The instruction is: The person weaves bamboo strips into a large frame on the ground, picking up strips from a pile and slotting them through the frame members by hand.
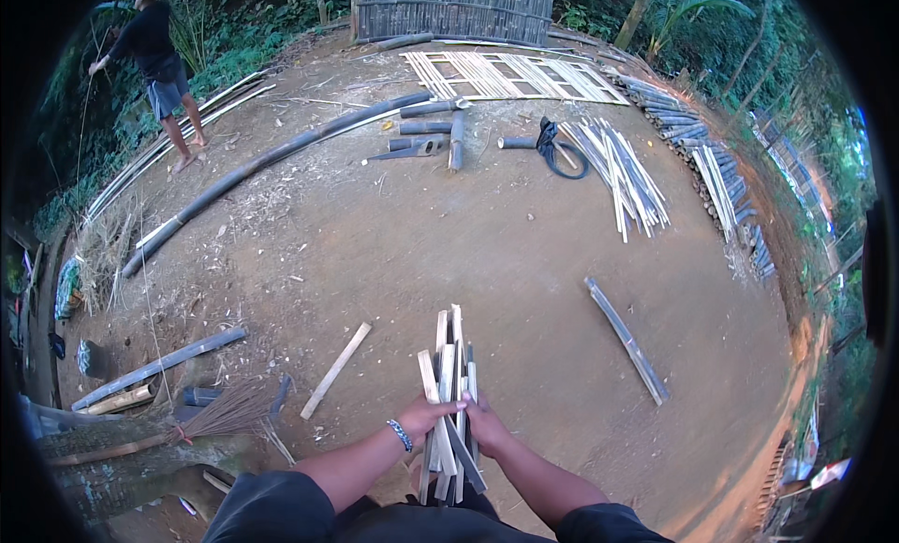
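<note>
A loose bundle of split bamboo strips (447,363) stands nearly upright in front of my body, some pale, some with a dark outer skin. My left hand (420,418) wraps its left side, a beaded bracelet on that wrist. From the right, my right hand (484,425) closes round the same bundle, and the two thumbs come close together over it. The strips' tops are uneven. The fingers behind the bundle are hidden. On the ground left of it lies a single pale strip (335,371); to the right rests a dark split bamboo piece (626,339).
A pile of bamboo strips (620,176), a hand saw (408,150) and cut bamboo tubes (456,139) lie ahead. A long bamboo pole (281,168) crosses the left side. A twig broom (225,412) lies at lower left. Another person (161,66) stands far left.
</note>
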Tool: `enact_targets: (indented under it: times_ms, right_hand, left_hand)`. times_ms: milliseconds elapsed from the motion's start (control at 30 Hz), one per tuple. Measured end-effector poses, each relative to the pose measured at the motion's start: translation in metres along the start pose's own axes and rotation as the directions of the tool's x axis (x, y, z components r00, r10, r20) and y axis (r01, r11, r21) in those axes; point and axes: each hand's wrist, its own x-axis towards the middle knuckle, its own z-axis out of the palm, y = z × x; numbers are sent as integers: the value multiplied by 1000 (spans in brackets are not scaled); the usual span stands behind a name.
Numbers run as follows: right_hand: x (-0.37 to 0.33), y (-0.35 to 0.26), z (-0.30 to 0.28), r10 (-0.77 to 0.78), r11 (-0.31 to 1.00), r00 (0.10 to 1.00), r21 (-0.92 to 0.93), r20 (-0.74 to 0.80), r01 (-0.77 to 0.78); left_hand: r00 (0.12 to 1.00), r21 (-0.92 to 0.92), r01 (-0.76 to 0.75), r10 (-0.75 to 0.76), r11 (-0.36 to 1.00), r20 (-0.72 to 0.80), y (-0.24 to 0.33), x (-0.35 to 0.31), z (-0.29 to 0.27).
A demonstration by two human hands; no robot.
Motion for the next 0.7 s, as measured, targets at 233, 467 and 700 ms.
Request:
enact_targets:
  times_ms: [233,467,700]
  right_hand:
    - [40,-49,-48,-77,996,997,36,-17,77]
    - [167,-196,-72,-233,953,972,-202,-22,224]
    - [317,-383,-94,-387,917,920,-133,-63,377]
  left_hand:
    - [996,15,15,-16,1000,86,51,71,37]
    - [973,49,-77,65,996,220,184,203,44]
    - [939,43,-194,173,980,299,384,360,88]
